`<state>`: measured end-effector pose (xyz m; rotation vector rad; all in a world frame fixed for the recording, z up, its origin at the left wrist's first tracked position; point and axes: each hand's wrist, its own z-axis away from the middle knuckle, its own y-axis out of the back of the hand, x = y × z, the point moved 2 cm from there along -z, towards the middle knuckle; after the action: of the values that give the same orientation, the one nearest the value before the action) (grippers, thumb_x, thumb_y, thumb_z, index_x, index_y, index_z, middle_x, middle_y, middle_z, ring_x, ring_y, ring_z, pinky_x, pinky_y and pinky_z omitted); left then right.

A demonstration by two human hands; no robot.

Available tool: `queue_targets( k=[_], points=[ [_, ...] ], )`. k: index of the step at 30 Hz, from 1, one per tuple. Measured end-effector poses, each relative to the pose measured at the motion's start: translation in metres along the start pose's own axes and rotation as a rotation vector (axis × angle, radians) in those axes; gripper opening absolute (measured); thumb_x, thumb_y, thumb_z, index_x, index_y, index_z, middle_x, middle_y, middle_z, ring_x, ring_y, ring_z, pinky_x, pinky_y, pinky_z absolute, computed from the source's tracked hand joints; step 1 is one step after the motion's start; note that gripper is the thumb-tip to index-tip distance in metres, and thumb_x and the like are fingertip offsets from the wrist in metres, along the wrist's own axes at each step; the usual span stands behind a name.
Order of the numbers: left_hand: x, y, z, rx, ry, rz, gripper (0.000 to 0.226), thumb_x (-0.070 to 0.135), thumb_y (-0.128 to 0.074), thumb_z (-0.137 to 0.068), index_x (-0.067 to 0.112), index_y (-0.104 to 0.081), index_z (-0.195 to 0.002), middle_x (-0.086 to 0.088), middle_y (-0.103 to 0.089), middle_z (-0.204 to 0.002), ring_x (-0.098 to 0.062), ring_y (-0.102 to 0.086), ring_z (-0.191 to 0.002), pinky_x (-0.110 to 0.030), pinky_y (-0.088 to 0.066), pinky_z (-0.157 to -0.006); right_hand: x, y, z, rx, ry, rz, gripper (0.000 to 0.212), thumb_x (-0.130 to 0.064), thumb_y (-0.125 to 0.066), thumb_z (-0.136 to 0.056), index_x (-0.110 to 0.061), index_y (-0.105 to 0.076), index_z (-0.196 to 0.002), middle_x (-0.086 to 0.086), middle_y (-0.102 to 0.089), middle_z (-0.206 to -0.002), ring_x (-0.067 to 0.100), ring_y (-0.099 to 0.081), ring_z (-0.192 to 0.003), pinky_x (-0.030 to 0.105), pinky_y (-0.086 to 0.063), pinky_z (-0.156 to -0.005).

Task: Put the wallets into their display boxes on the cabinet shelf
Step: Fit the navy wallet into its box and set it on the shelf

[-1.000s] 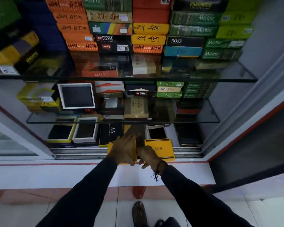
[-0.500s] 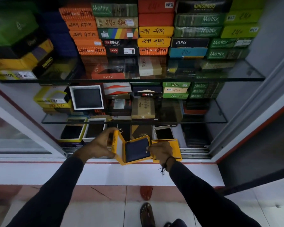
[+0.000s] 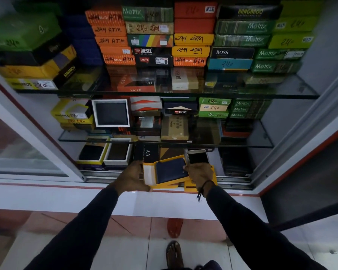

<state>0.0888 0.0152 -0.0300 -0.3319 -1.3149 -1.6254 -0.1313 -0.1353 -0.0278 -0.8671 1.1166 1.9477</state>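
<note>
Wallet (image 3: 171, 170) lying in yellow box (image 3: 150, 184), left hand (image 3: 132, 178) wrapped around box edge, right fingertips (image 3: 184, 168) pressed on wallet.

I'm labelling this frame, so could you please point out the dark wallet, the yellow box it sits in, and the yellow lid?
dark wallet (image 3: 171, 170): head view, middle of its face.
yellow box (image 3: 147, 175): head view, pale inner wall at left end.
yellow lid (image 3: 189, 187): head view, front edge below the right wrist.
</note>
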Motion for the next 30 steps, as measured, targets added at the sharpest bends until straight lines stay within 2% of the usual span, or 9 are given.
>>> queue_targets(
  k=[4,9,12,15,18,22,24,27,30],
  points=[
    [0.003,-0.029,-0.012,0.014,-0.031,-0.035,0.109,0.027,-0.098,-0.04,0.027,-0.041,-0.133,0.004,-0.062,-0.126,-0.02,-0.062,-0.114,-0.046,-0.057,-0.092,0.004,-0.014,0.004,-0.003,0.051,0.221,0.021,-0.025,-0.08,-0.074,-0.013,-0.074,-0.09,0.004,-0.073,-0.094,0.02,-0.066,-0.088,0.033,-0.056,-0.074],
    [0.006,-0.047,-0.013,0.013,-0.08,-0.057,0.108,0.015,-0.096,-0.049,0.025,-0.035,-0.138,0.002,-0.064,-0.124,-0.02,-0.063,-0.112,-0.041,-0.059,-0.089,0.01,-0.036,0.008,-0.085,0.147,0.489,0.02,-0.015,-0.079,-0.074,-0.013,-0.074,-0.093,0.004,-0.074,-0.1,0.021,-0.07,-0.095,0.031,-0.06,-0.079],
    [0.004,-0.044,-0.014,0.009,-0.088,-0.039,0.106,0.014,-0.095,-0.054,0.025,-0.035,-0.141,0.003,-0.066,-0.121,-0.021,-0.065,-0.112,-0.04,-0.059,-0.088,0.009,-0.042,0.006,-0.082,0.188,0.542,0.028,-0.023,-0.074,-0.076,-0.01,-0.069,-0.101,0.007,-0.073,-0.102,0.023,-0.069,-0.092,0.033,-0.061,-0.077],
    [0.003,-0.04,-0.015,-0.002,-0.092,-0.052,0.098,0.014,-0.094,-0.059,0.024,-0.039,-0.14,0.013,-0.063,-0.103,-0.018,-0.065,-0.1,-0.029,-0.057,-0.079,0.007,-0.047,0.003,-0.102,0.184,0.548,0.044,-0.03,-0.078,-0.073,-0.011,-0.065,-0.11,0.007,-0.071,-0.107,0.025,-0.069,-0.097,0.035,-0.061,-0.079],
    [0.005,-0.039,-0.014,-0.004,-0.095,-0.045,0.095,0.01,-0.093,-0.058,0.022,-0.043,-0.137,0.02,-0.057,-0.093,-0.015,-0.062,-0.093,-0.024,-0.053,-0.074,0.001,-0.046,0.004,-0.12,0.065,0.45,0.044,-0.032,-0.08,-0.072,-0.011,-0.066,-0.108,0.006,-0.071,-0.105,0.023,-0.067,-0.096,0.031,-0.059,-0.075],
    [0.001,-0.038,-0.013,0.008,-0.093,-0.01,0.098,0.017,-0.095,-0.052,0.025,-0.045,-0.136,0.013,-0.065,-0.102,-0.02,-0.066,-0.102,-0.039,-0.06,-0.083,-0.007,-0.05,0.003,-0.085,-0.069,0.157,0.037,-0.031,-0.087,-0.066,-0.015,-0.068,-0.094,-0.001,-0.071,-0.09,0.009,-0.064,-0.07,0.02,-0.047,-0.052],
    [0.0,-0.038,-0.012,0.002,-0.1,0.029,0.096,0.014,-0.095,-0.052,0.026,-0.047,-0.134,0.011,-0.066,-0.103,-0.022,-0.067,-0.104,-0.044,-0.061,-0.085,-0.013,-0.059,0.004,-0.087,-0.06,0.034,0.035,-0.024,-0.09,-0.061,-0.021,-0.063,-0.083,-0.003,-0.068,-0.093,0.012,-0.064,-0.078,0.027,-0.056,-0.061],
    [-0.001,-0.036,-0.008,-0.006,-0.091,0.224,0.087,0.007,-0.095,-0.045,0.033,-0.054,-0.117,0.012,-0.065,-0.108,-0.02,-0.067,-0.101,-0.042,-0.061,-0.082,-0.022,-0.058,0.008,-0.097,-0.014,-0.071,0.034,-0.013,-0.087,-0.063,-0.026,-0.057,-0.071,-0.003,-0.065,-0.094,0.019,-0.065,-0.093,0.039,-0.061,-0.078],
    [-0.005,-0.03,-0.004,0.056,-0.059,0.439,0.088,0.013,-0.096,-0.037,0.027,-0.062,-0.118,0.0,-0.064,-0.116,-0.019,-0.068,-0.1,-0.036,-0.062,-0.075,-0.022,-0.034,0.002,-0.163,-0.118,-0.295,0.025,-0.006,-0.08,-0.074,-0.018,-0.062,-0.088,0.004,-0.064,-0.101,0.023,-0.065,-0.098,0.04,-0.061,-0.075]
  ],
)
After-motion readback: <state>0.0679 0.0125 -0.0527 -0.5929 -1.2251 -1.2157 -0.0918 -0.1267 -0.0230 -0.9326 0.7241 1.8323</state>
